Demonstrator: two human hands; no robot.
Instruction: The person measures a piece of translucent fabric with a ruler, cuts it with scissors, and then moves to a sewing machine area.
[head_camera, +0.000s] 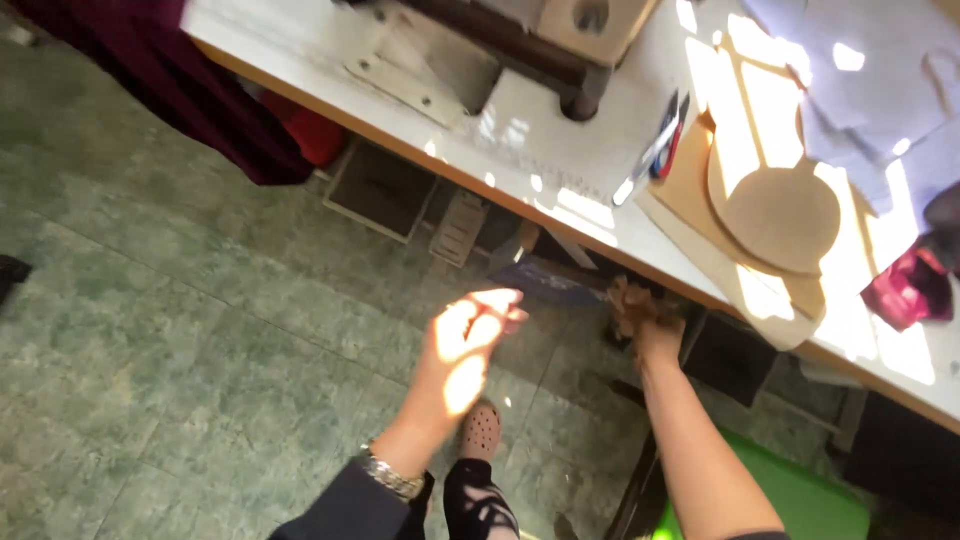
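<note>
Both hands reach below the table edge, over a green tiled floor.

Left hand (470, 335), watch (392, 478) on its wrist, hangs empty with fingers loosely spread, sunlit, apart from everything. Right hand (655, 335) is closed on a brownish crumpled scrap (628, 300) just under the table (560, 150) rim; what the scrap is cannot be told. On the table: round wooden board (775, 215), scissors (660, 145), pale cloth (870, 90), sewing machine base (520, 40). Green stool (800, 500) beside the right forearm.
</note>
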